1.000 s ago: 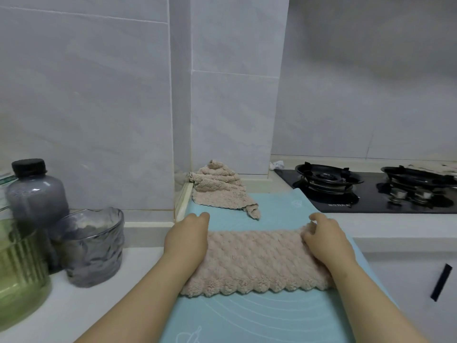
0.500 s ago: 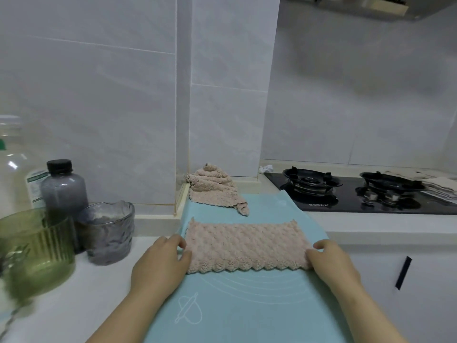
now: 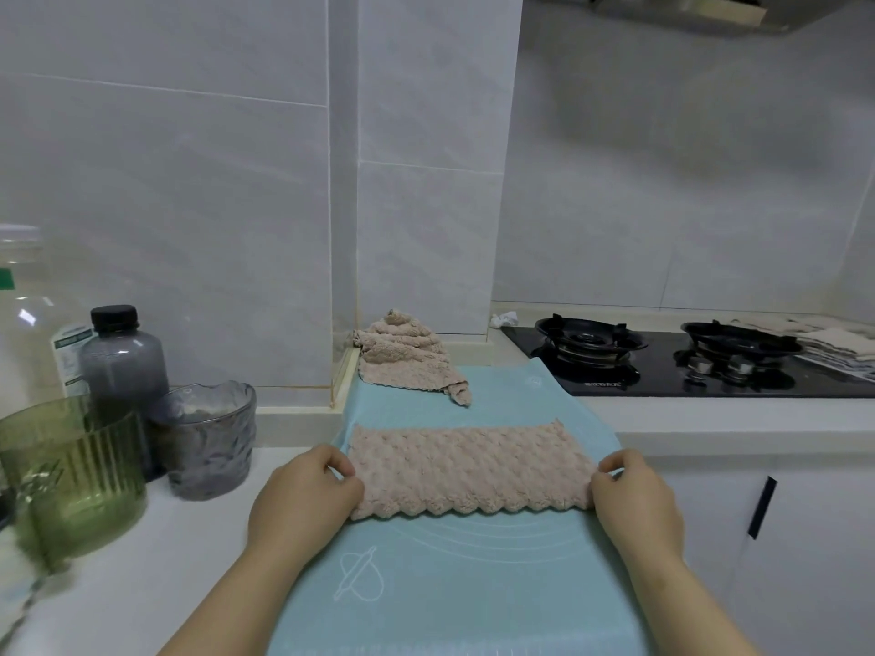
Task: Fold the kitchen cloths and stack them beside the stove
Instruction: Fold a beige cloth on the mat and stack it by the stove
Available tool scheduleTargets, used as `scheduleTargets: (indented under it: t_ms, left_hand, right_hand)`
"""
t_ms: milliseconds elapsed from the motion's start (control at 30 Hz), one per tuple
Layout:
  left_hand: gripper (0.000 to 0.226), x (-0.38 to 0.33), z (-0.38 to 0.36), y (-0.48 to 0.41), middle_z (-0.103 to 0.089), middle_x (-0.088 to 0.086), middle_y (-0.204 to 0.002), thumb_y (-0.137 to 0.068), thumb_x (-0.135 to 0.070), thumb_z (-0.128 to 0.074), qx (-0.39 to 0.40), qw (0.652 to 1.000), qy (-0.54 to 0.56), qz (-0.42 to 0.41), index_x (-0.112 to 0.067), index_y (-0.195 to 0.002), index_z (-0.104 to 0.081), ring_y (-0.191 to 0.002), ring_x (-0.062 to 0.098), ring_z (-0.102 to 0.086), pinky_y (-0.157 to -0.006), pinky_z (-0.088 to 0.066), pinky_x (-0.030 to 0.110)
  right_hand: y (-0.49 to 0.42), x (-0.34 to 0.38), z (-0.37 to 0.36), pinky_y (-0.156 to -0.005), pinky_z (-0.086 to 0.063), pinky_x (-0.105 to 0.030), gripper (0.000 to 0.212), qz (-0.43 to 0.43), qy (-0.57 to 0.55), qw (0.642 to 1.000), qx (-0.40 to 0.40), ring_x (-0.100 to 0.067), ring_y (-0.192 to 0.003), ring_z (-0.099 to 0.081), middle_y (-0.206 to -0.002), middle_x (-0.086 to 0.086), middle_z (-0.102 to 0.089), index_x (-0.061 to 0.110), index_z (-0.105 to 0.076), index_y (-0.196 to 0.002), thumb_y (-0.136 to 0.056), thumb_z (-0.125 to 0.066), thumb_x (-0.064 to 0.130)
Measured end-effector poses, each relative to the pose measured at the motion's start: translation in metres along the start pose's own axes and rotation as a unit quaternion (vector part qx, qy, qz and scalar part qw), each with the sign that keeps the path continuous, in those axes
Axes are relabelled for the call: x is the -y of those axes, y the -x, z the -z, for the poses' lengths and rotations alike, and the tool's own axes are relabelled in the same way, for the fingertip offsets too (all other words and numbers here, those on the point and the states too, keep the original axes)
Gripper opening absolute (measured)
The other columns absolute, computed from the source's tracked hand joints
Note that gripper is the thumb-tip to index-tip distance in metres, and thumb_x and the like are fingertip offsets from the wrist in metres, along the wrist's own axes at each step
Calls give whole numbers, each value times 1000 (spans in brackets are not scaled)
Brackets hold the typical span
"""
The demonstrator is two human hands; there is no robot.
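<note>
A beige textured cloth [image 3: 471, 468], folded into a long strip, lies flat across a light blue mat [image 3: 454, 570]. My left hand [image 3: 303, 497] pinches the strip's left end with curled fingers. My right hand [image 3: 632, 499] pinches its right end the same way. A second beige cloth [image 3: 402, 357] lies crumpled in a heap at the mat's far edge, against the wall corner. The black gas stove [image 3: 686, 366] sits to the right, beyond the mat. Folded pale cloths [image 3: 838, 348] lie at the stove's far right.
On the white counter to the left stand a green ribbed glass jar [image 3: 71, 475], a grey textured glass cup [image 3: 206, 437], a dark bottle with a black cap [image 3: 123, 366] and a clear plastic bottle [image 3: 28, 314]. A white cabinet front with a black handle [image 3: 760, 508] is below right.
Both hands slid from on top of the strip out to its ends and now pinch them. The view pulled back and up, and the strip lies flatter.
</note>
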State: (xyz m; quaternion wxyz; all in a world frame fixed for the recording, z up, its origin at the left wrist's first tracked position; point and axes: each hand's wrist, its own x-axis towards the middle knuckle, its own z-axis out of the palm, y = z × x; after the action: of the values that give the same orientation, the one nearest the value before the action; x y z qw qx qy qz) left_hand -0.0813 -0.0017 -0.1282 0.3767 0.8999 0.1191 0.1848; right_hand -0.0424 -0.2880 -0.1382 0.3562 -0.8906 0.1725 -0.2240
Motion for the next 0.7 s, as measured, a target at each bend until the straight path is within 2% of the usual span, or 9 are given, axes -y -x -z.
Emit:
scheduleTargets:
  t_ms: [100, 167, 233, 300, 367, 467, 533, 600, 700]
  left_hand:
    - [7, -1, -4, -1, -62, -8, -77, -78, -27, -54, -21, 996, -85, -28, -29, -76, -61, -81, 16, -55, -60, -37, 27]
    - [27, 3, -10, -5, -60, -8, -94, -82, -41, -44, -40, 988, -108, -107, -30, -98, -63, -98, 16, -51, -73, -38, 29]
    - [65, 5, -15, -8, -51, -9, -131, -79, -67, -23, 31, 971, -116, -205, -34, -128, -51, -129, 14, -36, -100, -32, 29]
    - [90, 4, -19, -7, -25, -16, -152, -70, -83, 1, 145, 940, -161, -263, -40, -142, -30, -144, 8, -8, -114, -14, 30]
    - [84, 2, -22, -5, -14, -19, -154, -68, -75, 4, 217, 912, -217, -272, -45, -143, -23, -144, 6, 0, -116, -4, 31]
    - [55, -3, -20, -2, -14, -17, -155, -89, -63, -18, 225, 910, -228, -264, -46, -140, -29, -145, 7, -1, -116, 1, 31]
    - [72, -3, -20, -1, -8, -18, -156, -77, -73, -8, 205, 902, -236, -297, -47, -140, -28, -144, 4, 5, -114, 7, 28]
    - [85, -6, -20, 2, -3, -20, -155, -64, -76, 2, 225, 883, -239, -335, -48, -141, -22, -142, 0, 9, -112, 11, 26]
    - [81, -10, -20, 4, -12, -20, -155, -66, -77, -3, 283, 859, -241, -352, -51, -139, -26, -142, -2, 1, -114, 6, 28]
  right_hand:
    - [1, 3, 0, -84, -44, -37, 12, -1, 41, 999, 0, -28, -93, -51, -94, -4, -64, 19, -57, -90, -82, -48, 18]
    - [2, 6, 0, -87, -37, -35, 29, -9, 114, 993, 6, -30, -105, -48, -110, -7, -62, 17, -56, -108, -85, -48, 33]
    - [4, 8, 0, -83, -31, -34, 41, -8, 198, 980, 19, -29, -109, -46, -115, -7, -59, 16, -54, -112, -85, -46, 46]
    - [3, 10, -2, -78, -26, -33, 41, -4, 232, 972, 26, -26, -102, -45, -107, -5, -59, 16, -55, -101, -84, -45, 51]
    - [2, 9, -3, -76, -25, -33, 39, -5, 238, 971, 31, -23, -91, -40, -94, -2, -56, 16, -53, -92, -83, -45, 53]
    - [1, 9, -2, -75, -24, -32, 39, -5, 242, 969, 40, -22, -86, -38, -84, 0, -51, 18, -53, -88, -85, -43, 56]
    - [1, 9, -1, -75, -24, -32, 40, 3, 237, 971, 39, -23, -90, -43, -83, 1, -50, 18, -53, -90, -87, -42, 56]
    - [1, 8, -1, -76, -24, -33, 38, 17, 226, 974, 32, -24, -99, -49, -84, 1, -50, 18, -51, -93, -90, -41, 54]
    - [1, 7, -3, -76, -24, -34, 32, 41, 200, 979, 18, -26, -102, -52, -89, -2, -57, 16, -45, -93, -95, -37, 47]
